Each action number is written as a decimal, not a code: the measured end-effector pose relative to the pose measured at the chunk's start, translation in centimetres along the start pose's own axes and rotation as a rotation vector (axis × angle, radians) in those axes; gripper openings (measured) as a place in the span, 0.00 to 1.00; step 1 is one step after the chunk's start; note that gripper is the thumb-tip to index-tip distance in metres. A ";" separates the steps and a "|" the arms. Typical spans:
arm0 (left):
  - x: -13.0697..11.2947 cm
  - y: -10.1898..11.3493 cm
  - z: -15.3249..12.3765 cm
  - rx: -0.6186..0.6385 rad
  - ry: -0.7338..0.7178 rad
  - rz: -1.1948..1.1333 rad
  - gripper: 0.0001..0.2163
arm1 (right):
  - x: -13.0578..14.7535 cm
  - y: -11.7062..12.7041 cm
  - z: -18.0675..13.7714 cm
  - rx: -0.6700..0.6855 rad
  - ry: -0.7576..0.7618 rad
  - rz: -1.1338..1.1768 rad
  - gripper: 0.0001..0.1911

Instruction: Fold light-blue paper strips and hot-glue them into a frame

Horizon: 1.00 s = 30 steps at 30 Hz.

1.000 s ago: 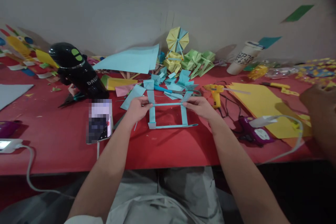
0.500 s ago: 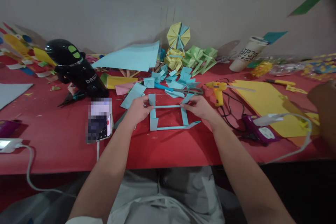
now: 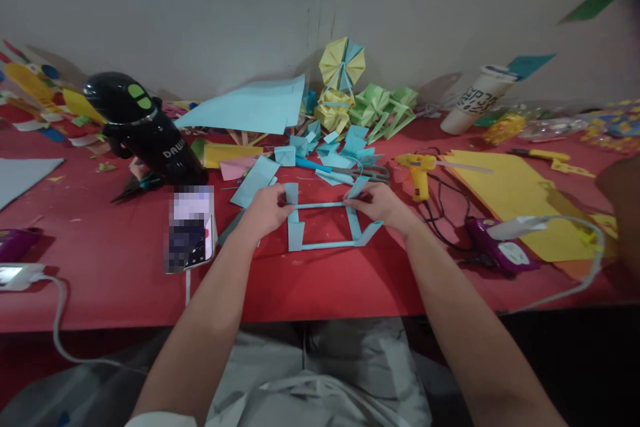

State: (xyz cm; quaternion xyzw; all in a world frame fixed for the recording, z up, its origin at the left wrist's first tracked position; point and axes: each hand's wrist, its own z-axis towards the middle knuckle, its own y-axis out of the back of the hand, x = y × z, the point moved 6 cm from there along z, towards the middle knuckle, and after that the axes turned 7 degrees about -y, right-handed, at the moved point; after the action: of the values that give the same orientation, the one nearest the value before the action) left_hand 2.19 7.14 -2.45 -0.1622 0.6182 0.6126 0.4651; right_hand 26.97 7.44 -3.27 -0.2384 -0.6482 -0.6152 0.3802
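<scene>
Between my hands is a light blue paper frame (image 3: 327,245), made of two thin rolled bars joined by folded side strips with upright flaps. My left hand (image 3: 270,212) pinches its far left corner, thumb by the end of the far bar. At the far right corner, my right hand (image 3: 375,203) pinches the folded strip beside the other end of that bar. Both near corners stand free of my fingers. Just beyond the frame lie scissors (image 3: 373,173) with dark handles, a blue pen-like stick (image 3: 310,164) and folded blue paper pieces (image 3: 355,140).
A yellow glue gun (image 3: 419,173) and yellow paper sheets (image 3: 500,193) lie right, near a purple power strip (image 3: 505,250). Left are a phone (image 3: 190,230) and black bottle (image 3: 160,140). Folded paper models (image 3: 343,67) and a paper cup (image 3: 475,100) stand at the back.
The view has shifted slightly. The frame's near right flap now stands more open and upright. Both hands keep their grip on the far corners.
</scene>
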 end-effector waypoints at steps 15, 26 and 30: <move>-0.6 -1.1 0.0 0.033 0.005 -0.097 0.13 | -0.4 0.3 -0.1 -0.033 0.021 -0.009 0.12; 0.7 0.6 0.0 -0.116 0.061 0.121 0.11 | -0.3 0.2 -0.2 -0.054 0.003 0.001 0.11; 0.2 0.6 0.0 -0.094 0.015 0.161 0.08 | -0.1 0.1 -0.3 -0.045 0.004 0.017 0.12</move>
State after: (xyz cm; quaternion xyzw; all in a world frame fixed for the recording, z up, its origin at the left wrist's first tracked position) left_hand 1.62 7.31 -2.19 -0.1382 0.6032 0.6752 0.4015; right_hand 27.17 7.18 -3.30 -0.2511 -0.6314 -0.6269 0.3812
